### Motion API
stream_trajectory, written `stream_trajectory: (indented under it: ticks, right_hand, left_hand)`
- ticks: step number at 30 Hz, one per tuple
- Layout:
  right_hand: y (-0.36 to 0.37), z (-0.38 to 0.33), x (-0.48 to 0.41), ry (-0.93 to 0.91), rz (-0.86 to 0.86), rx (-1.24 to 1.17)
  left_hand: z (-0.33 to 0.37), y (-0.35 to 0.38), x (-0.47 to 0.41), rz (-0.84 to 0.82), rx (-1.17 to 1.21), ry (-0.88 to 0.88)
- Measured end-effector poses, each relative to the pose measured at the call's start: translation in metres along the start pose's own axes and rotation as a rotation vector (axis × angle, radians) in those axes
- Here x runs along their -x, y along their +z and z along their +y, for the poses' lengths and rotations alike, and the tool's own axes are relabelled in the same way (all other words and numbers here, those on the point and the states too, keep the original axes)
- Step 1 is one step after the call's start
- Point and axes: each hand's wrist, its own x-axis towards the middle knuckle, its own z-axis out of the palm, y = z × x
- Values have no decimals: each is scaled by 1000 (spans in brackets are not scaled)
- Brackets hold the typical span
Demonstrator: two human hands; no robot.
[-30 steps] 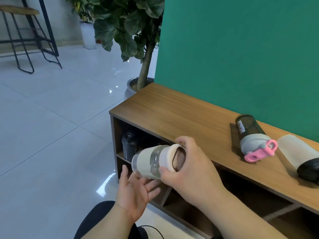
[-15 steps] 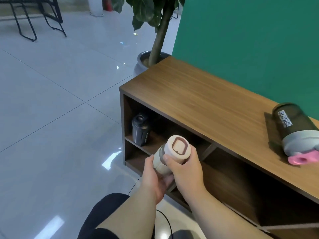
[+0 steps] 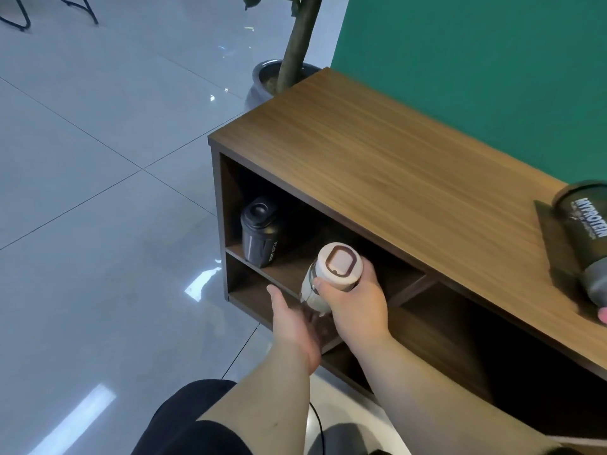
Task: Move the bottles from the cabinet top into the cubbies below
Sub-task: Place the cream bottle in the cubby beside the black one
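A cream bottle (image 3: 331, 274) with a pale lid ringed in brown is upright in front of the upper left cubby of the wooden cabinet (image 3: 377, 165). My right hand (image 3: 354, 307) grips it just under the lid. My left hand (image 3: 295, 326) cups its base from below, fingers spread. A black bottle (image 3: 259, 231) stands inside that upper left cubby, at its left side. On the cabinet top at the far right lies a dark green shaker bottle (image 3: 588, 231), partly cut off by the frame edge.
A potted plant (image 3: 279, 77) stands on the floor behind the cabinet's left end. A green wall (image 3: 476, 60) backs the cabinet. Lower cubbies (image 3: 460, 339) are dark inside. A black cable (image 3: 315, 418) trails on the tiled floor near my knee (image 3: 197, 421).
The cream bottle went from lying sideways above the cabinet edge to upright, lower down at the upper left cubby. My left hand slid under its base. The view tilted down.
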Motion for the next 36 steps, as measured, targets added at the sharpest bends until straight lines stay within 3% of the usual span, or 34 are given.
stream_trajectory:
  ticks: [11,29,36]
  right_hand:
    - [14,7,-22,95,-12,-120]
    - [23,10,-25,132,17,-192]
    - [11,3,-9,236,-101,-125]
  left_hand:
    - [3,-2,-35,53,-67,86]
    - [9,4,-36,-83,-1,-36]
    - [11,5,-28,50,-58,-35]
